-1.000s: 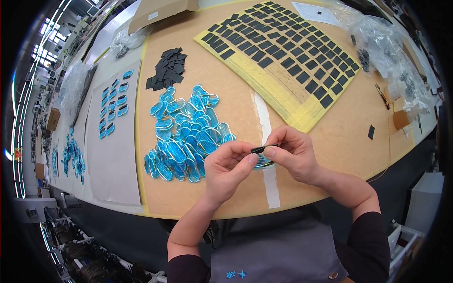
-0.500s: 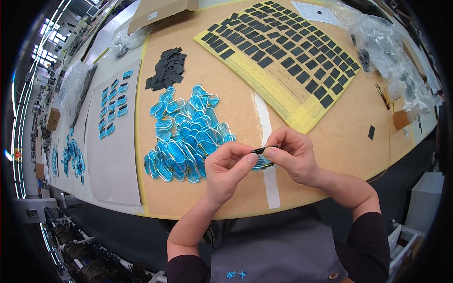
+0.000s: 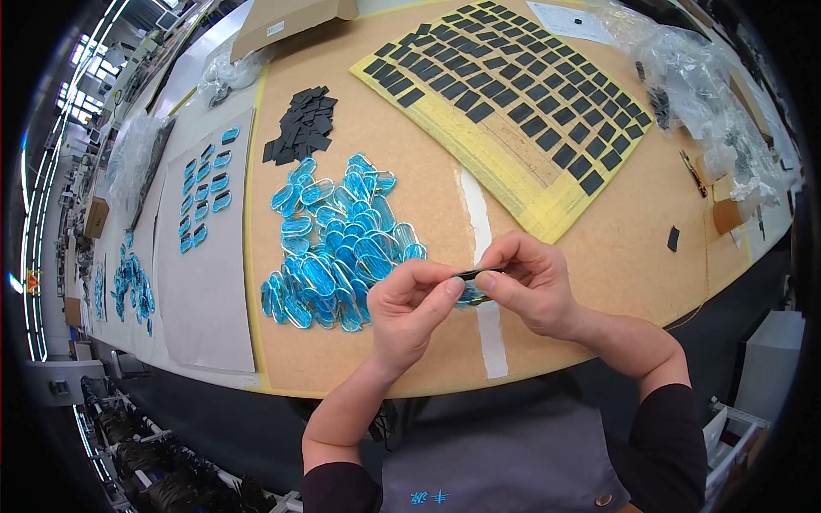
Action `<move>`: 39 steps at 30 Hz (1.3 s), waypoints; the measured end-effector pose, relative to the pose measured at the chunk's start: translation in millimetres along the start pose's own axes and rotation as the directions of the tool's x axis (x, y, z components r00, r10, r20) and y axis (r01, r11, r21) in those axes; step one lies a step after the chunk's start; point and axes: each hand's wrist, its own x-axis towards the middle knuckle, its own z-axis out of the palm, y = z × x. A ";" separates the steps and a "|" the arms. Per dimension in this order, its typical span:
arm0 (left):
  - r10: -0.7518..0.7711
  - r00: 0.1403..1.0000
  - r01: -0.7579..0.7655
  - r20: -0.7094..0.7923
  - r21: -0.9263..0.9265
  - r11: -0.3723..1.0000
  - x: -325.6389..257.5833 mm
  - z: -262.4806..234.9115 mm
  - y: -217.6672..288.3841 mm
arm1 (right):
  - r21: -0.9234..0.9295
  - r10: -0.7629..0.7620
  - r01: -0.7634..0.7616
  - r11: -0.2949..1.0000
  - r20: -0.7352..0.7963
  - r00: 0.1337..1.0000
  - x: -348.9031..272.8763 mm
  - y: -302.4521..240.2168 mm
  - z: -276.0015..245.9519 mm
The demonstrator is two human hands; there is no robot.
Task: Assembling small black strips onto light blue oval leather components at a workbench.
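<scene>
My left hand [image 3: 404,316] and right hand [image 3: 534,291] pinch a slim black strip [image 3: 471,274], blue piece [image 3: 469,292] below; bare tabletop [image 3: 629,269] at 3 o'clock, front edge [image 3: 462,390] at 6.

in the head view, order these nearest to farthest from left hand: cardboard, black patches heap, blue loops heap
1. Blue loops heap, up and left of the left hand
2. Black patches heap, beyond the loops
3. Cardboard, near the picture's top edge

Left hand [image 3: 409,315] and right hand [image 3: 537,289] close together, both in a pinch.
</scene>
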 end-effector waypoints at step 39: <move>0.153 0.988 -0.149 -0.010 0.179 0.972 -4.4 6.2 -12.4 | 0.074 -0.011 0.009 0.997 0.022 1.000 -4.5 4.9 1.5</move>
